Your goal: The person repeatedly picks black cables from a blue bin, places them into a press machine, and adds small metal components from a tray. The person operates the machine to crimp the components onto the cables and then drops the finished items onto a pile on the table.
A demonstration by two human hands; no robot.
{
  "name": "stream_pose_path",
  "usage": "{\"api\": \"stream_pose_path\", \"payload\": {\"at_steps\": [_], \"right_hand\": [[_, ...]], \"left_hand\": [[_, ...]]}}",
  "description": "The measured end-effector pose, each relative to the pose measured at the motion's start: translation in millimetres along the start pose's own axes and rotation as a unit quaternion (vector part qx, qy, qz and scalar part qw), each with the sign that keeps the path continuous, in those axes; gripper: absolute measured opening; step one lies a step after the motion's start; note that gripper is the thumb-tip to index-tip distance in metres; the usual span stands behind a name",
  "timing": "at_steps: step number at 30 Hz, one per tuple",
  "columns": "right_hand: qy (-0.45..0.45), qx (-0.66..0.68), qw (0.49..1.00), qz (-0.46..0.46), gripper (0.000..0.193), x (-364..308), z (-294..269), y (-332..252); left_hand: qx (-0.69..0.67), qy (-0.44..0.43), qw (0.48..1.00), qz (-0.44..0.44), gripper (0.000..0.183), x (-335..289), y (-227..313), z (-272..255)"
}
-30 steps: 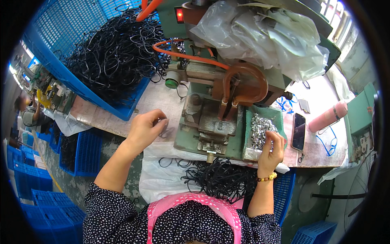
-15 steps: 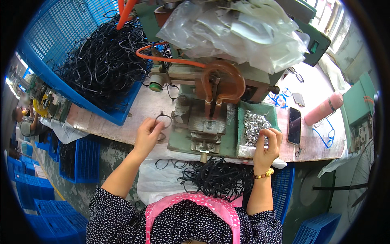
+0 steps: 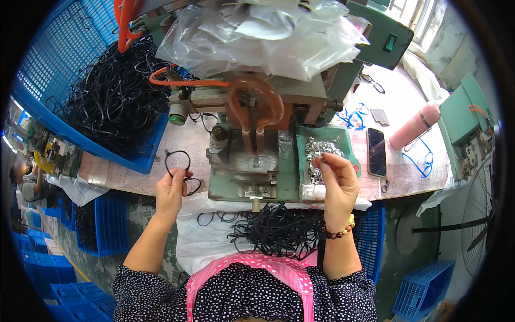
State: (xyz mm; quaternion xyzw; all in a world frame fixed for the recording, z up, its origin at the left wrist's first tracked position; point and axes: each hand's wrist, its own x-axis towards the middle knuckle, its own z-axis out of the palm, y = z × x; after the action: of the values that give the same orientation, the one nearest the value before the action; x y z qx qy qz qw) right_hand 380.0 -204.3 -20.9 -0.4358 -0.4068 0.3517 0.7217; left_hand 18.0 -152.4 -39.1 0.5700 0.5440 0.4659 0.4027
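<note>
— Head view: what do we hold?
— Our left hand (image 3: 170,189) grips a black cord loop (image 3: 177,162) just above its fingers. Our right hand (image 3: 337,180) pinches a small metal clip (image 3: 320,159) over the tray of clips (image 3: 322,153).

Left hand (image 3: 170,190) holds a black cord loop (image 3: 178,162) up over the front edge of the workbench (image 3: 134,174), pinched between fingers; a second bit of cord curls just right of the thumb. Right hand (image 3: 337,180) sits over the green tray (image 3: 351,145) of small silver metal pieces (image 3: 321,150), fingertips pinched together; whether a piece is between them is too small to tell. Green press machine (image 3: 252,161) stands between the hands, clear plastic sheet (image 3: 257,37) draped on top. Blue crate (image 3: 64,80) full of black cords at the bench's left end. Pile of black loops (image 3: 279,231) in the lap. Phone (image 3: 376,152) and pink bottle (image 3: 414,125) near the right end.
</note>
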Motion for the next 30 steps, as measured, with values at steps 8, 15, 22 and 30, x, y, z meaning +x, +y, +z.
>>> {"api": "stream_pose_path", "payload": {"at_steps": [8, 15, 22, 30], "right_hand": [[-0.063, 0.036, 0.997, 0.006, 0.018, -6.3, 23.8, -19.7], [-0.077, 0.078, 0.994, 0.001, 0.021, -1.6, 47.2, -25.1], [-0.089, -0.030, 0.995, -0.027, 0.035, -2.6, 86.8, -17.5], [-0.115, 0.012, 0.993, -0.006, 0.057, -3.1, 102.7, -16.0]], "left_hand": [[-0.095, -0.021, 0.994, 0.048, 0.034, -6.6, 47.3, 10.7], [-0.139, -0.058, 0.981, 0.125, 0.027, -11.5, 105.8, 20.3], [-0.225, -0.057, 0.954, 0.190, 0.018, 8.8, 143.5, 42.6], [-0.220, -0.045, 0.946, 0.232, 0.016, 24.6, 137.2, 49.4]]}}
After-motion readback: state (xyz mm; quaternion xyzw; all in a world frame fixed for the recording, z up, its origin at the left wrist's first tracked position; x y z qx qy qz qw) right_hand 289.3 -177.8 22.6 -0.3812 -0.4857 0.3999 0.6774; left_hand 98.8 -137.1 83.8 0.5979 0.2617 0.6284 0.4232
